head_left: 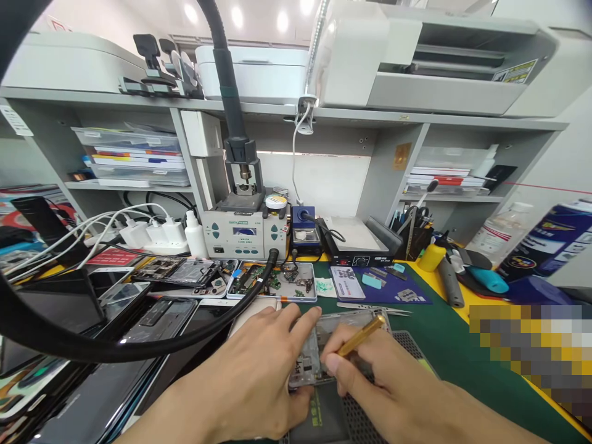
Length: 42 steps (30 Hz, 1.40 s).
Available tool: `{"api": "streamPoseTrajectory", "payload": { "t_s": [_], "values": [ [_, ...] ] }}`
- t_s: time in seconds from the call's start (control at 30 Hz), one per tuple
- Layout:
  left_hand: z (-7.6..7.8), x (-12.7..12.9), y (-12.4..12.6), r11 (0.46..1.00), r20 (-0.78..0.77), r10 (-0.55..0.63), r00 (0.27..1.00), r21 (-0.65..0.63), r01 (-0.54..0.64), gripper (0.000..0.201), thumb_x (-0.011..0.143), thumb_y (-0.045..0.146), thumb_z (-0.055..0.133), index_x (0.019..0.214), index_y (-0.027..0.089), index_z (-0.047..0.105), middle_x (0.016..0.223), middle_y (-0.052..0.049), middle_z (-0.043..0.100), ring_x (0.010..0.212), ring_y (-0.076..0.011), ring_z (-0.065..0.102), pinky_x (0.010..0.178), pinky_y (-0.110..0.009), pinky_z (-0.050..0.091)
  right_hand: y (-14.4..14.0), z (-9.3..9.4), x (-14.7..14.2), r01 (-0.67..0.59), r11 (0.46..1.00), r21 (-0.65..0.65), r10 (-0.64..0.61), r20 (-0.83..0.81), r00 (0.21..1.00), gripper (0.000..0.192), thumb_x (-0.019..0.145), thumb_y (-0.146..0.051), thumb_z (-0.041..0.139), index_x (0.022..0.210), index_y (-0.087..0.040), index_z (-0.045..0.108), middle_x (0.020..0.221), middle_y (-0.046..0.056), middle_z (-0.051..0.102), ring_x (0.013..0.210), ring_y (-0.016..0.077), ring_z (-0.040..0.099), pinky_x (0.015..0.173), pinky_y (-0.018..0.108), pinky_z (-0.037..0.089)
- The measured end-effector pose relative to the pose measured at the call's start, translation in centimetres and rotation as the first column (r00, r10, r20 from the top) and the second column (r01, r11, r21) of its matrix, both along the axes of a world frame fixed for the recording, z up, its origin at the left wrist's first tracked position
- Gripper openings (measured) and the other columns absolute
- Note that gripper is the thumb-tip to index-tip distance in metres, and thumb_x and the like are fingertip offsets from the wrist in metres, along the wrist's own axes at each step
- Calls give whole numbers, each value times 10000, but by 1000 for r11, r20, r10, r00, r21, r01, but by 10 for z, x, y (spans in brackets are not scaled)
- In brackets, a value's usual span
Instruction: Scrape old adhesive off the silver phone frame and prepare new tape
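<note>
Phone frame point(319, 354), back cover already off, lies at the desk's near edge. Left hand point(259, 376) clamps its side; right hand point(370, 382) pinches a gold tool point(361, 337), tip among the internals. Disassembly looks partway, with boards apparently still seated.

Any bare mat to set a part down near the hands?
Free: green mat right of the right hand, between the tweezers and the yellow edge. Crowded: left of the left hand, phones lie packed under the black hose; parts tray fills the space behind.
</note>
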State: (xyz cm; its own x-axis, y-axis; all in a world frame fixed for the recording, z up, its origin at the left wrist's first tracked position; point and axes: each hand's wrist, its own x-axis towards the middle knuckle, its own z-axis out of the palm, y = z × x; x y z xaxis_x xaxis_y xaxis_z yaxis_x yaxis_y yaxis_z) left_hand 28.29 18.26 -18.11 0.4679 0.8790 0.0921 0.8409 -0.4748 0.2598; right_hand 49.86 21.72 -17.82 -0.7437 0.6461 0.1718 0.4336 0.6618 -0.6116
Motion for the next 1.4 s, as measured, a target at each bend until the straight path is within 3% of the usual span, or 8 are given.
{"api": "streamPoseTrajectory", "payload": {
  "t_s": [0.17, 0.47, 1.4],
  "values": [
    [2, 0, 1, 1000, -9, -8, 1000, 17, 8, 816, 791, 312, 631, 1542, 118, 379, 1391, -187, 570, 1253, -393, 566, 1099, -558, 446, 1, 0, -2, 54, 998, -41, -54, -12, 998, 274, 1045, -253, 409, 824, -205, 563, 747, 18, 628, 704, 191, 628, 668, 331, 511],
    [2, 0, 1, 999, -15, -1, 1000, 35, 2, 810, 779, 311, 622, 1527, 88, 404, 1377, -199, 584, 1246, -401, 573, 1104, -563, 440, -2, -4, -1, 45, 999, 12, -45, 47, 998, 280, 1031, -264, 380, 860, -183, 586, 802, 53, 639, 750, 223, 628, 741, 407, 496],
    [3, 1, 2, 1000, -22, 2, 1000, 19, -2, 823, 781, 334, 627, 1536, 102, 395, 1391, -204, 580, 1248, -411, 572, 1088, -566, 447, -2, -7, -1, 8, 998, 66, -9, 13, 1000, 246, 1014, -232, 379, 933, -175, 604, 824, 69, 653, 753, 238, 626, 716, 414, 505]
  ]
}}
